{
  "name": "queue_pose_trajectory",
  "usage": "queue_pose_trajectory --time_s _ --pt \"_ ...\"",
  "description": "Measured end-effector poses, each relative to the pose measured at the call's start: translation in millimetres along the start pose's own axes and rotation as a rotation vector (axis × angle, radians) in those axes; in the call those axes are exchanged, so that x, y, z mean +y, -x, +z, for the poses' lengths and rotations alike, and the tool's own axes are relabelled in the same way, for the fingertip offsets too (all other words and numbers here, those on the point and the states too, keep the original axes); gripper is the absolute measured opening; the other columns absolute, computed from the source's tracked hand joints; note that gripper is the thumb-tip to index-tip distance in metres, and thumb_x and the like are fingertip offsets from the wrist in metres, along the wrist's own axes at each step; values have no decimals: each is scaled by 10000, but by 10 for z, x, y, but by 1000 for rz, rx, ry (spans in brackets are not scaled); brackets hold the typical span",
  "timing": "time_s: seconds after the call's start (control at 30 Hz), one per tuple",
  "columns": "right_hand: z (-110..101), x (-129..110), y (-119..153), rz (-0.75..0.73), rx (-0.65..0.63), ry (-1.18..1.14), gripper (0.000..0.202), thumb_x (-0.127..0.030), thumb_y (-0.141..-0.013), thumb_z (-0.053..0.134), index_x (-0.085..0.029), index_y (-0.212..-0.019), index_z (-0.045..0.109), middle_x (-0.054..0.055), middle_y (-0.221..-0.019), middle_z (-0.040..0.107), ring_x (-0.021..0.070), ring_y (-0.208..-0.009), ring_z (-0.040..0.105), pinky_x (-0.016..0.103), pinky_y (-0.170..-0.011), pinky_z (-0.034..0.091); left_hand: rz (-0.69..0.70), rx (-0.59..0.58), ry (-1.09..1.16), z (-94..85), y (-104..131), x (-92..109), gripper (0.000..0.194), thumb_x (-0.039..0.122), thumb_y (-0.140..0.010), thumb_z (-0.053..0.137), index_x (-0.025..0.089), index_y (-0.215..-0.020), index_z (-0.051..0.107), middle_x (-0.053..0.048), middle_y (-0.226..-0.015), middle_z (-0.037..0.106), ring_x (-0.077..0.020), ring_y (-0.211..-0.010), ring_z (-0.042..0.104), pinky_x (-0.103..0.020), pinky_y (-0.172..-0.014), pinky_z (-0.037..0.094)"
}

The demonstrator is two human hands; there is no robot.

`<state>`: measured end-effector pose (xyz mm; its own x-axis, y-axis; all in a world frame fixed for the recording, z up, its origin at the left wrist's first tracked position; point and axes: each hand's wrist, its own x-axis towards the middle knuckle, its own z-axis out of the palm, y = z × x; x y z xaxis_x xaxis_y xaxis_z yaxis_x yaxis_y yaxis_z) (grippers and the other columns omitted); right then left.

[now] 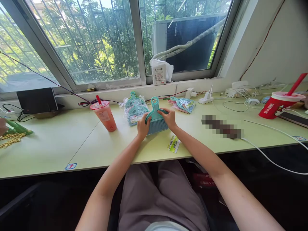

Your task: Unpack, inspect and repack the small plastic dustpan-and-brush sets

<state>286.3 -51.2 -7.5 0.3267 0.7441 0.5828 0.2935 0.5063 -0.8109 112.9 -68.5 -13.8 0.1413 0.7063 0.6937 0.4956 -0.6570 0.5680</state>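
Note:
Between my two hands a teal hand brush [156, 118] stands upright, its looped handle at the top and its blue bristles facing down at the table. My left hand [143, 125] grips its left edge with the fingers closed. On the opposite edge my right hand [170, 118] is closed too, thumb across the front. Just behind lie similar teal brush sets [134, 107] in clear plastic wrap. A yellow-green printed card [174, 143] lies flat below the brush, close to my right forearm. Whether the bristles touch the table I cannot tell.
Left of my hands stands a pink drink cup [104, 116] with a red straw. Another wrapped teal and pink pack [182, 104] lies behind right. Farther right are a red cup [276, 106], a pixelated object [221, 126] and white cables. A person's hand [3, 126] shows at far left.

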Motion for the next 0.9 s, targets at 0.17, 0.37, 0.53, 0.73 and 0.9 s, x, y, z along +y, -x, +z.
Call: queue_pose_trajectory --time_s 0.17,0.37,0.53,0.73,0.9 --pt "-7 -5 -12 28 -16 -46 346 -524 -690 760 -208 -828 772 65 -864 768 279 -878 713 403 -828 550 -10 -7 -12 -13 -23 10 326 428 -961 452 222 -1136 635 -60 -936 708 -211 -810 633 -304 -747 440" --pt "-117 40 -158 70 -37 -140 527 -633 -679 726 -183 -952 741 103 -1020 743 280 -991 678 403 -882 535 -46 -121 109 16 -120 -102 268 426 -899 544 194 -1003 629 -32 -810 637 -202 -752 571 -295 -708 413" --pt "-605 25 -154 41 -227 0 688 -695 -756 634 -241 -1271 589 112 -1351 598 259 -1221 567 401 -984 484 -204 -41 170 83 -136 -252 241 383 -882 576 187 -745 555 -3 -659 533 -180 -675 511 -277 -653 368" --pt "-1430 174 324 104 -627 581 394 -556 -796 653 -222 -987 738 113 -1090 705 296 -1027 634 459 -958 460 -312 158 314 56 -220 -369 208 324 -871 592 195 -731 509 9 -666 511 -165 -683 478 -271 -663 349" --pt "-1608 247 438 97 -690 671 363 -430 -614 808 -200 -886 740 103 -1009 689 289 -966 629 431 -898 478 -332 203 322 22 -209 -395 195 327 -871 597 194 -750 520 9 -684 522 -158 -681 464 -275 -677 345"
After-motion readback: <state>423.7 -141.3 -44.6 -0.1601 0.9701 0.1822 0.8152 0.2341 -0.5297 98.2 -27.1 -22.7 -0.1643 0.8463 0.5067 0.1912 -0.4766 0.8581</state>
